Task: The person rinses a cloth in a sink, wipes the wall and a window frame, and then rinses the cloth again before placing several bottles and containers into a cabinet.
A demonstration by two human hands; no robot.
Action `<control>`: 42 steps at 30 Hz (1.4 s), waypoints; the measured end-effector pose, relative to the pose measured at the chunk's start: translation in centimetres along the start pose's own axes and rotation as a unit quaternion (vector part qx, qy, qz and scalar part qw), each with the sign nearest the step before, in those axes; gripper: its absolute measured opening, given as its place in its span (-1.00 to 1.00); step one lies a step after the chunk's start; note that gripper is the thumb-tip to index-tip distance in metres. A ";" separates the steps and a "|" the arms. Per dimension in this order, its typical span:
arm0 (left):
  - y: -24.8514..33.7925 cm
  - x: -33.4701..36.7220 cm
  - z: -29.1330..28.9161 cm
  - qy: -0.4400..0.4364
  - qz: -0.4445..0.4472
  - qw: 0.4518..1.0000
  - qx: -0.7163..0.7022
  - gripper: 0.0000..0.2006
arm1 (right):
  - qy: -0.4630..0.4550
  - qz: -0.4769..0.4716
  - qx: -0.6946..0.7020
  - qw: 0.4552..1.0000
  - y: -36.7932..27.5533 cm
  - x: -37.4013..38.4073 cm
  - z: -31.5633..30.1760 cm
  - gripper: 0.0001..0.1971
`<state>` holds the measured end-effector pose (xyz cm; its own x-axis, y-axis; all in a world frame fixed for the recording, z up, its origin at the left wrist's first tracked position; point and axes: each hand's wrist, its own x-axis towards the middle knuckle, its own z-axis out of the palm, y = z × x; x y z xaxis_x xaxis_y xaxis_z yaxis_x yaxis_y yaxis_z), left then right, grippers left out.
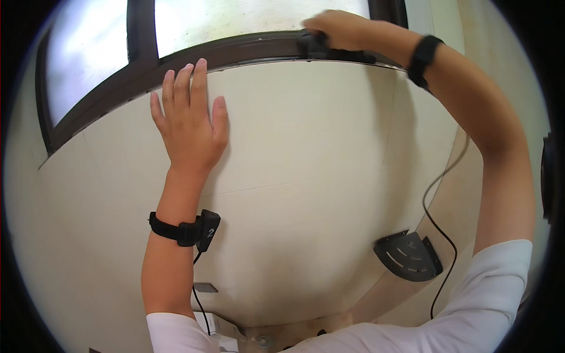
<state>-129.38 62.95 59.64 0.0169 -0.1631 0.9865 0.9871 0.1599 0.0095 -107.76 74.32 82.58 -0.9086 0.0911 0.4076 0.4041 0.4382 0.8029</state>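
My left hand (191, 129) lies flat against the cream wall (306, 153), fingers spread and holding nothing. Its fingertips reach up to the lower edge of the dark brown window frame (235, 50). My right hand (336, 29) is raised to the right part of that frame and slightly smeared by motion. Its fingers are closed on a small black object (313, 44) pressed along the frame's bottom rail. The object's kind is too dark and blurred to tell. Bright frosted panes (259, 20) fill the window behind it.
A dark slotted corner shelf (409, 256) juts from the wall corner at lower right. Black straps circle both wrists, and a black cable (428, 212) hangs beside my right arm. A white fixture (215, 326) stands low at the bottom, near a floor drain (263, 340).
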 end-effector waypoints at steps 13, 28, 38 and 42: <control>1.4 -0.4 2.0 -0.085 0.016 0.996 -0.019 -0.64 | -0.061 0.006 0.099 0.993 -3.6 3.8 4.2 -0.77; 3.3 0.1 1.9 -0.073 0.008 0.997 -0.028 -0.66 | -0.126 0.116 -0.123 0.978 8.4 -12.9 6.5 -0.59; 4.1 1.0 1.6 -0.041 0.012 0.999 -0.013 -0.68 | -0.045 0.025 0.045 0.998 -2.1 1.4 1.8 -0.76; 3.9 1.2 1.1 -0.061 0.019 0.998 -0.020 -0.68 | -0.109 0.063 0.082 0.989 -1.0 -1.0 0.9 -0.80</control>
<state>-125.71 64.44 61.08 0.0371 -0.0370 0.9986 0.9917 0.1248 -0.0323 -107.33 74.59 80.92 -0.8602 0.3366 0.3830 0.5097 0.5478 0.6634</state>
